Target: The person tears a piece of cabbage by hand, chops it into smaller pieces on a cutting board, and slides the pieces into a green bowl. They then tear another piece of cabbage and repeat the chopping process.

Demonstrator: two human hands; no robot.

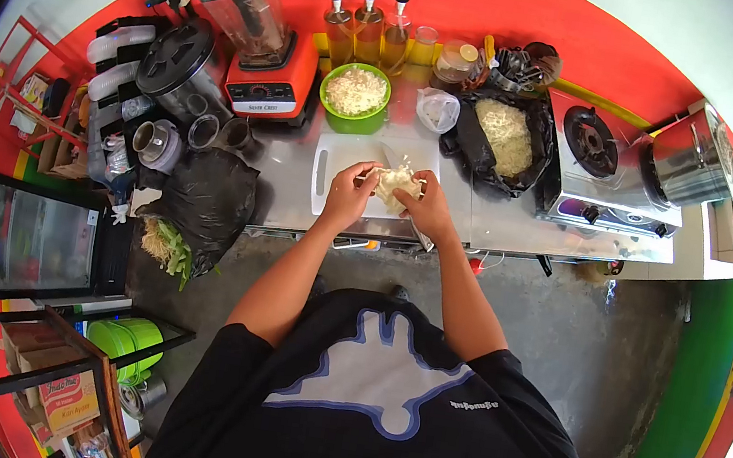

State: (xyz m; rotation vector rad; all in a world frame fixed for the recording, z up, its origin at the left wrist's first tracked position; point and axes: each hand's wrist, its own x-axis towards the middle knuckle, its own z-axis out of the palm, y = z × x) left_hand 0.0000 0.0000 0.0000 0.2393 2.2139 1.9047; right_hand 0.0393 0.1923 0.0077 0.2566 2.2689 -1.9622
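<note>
Over a white cutting board (333, 149) on the steel counter, a pale, whitish clump of food (398, 188) is held between both hands. My left hand (351, 191) grips its left side. My right hand (429, 205) pinches the right side, with the thumb on its front. A knife (420, 235) lies on the board, partly hidden under the clump and my right hand, its handle toward the counter's front edge. Small pale bits lie near the blade. Just behind the board stands a green bowl (365, 125) heaped with chopped pale pieces.
A red blender (265, 81) and a black bag (209, 201) are on the left. Pump bottles (368, 30) line the back. To the right are a clear plastic bag (437, 110), a black bag of pale shreds (505, 136) and a gas stove (613, 195) with a pot (694, 160).
</note>
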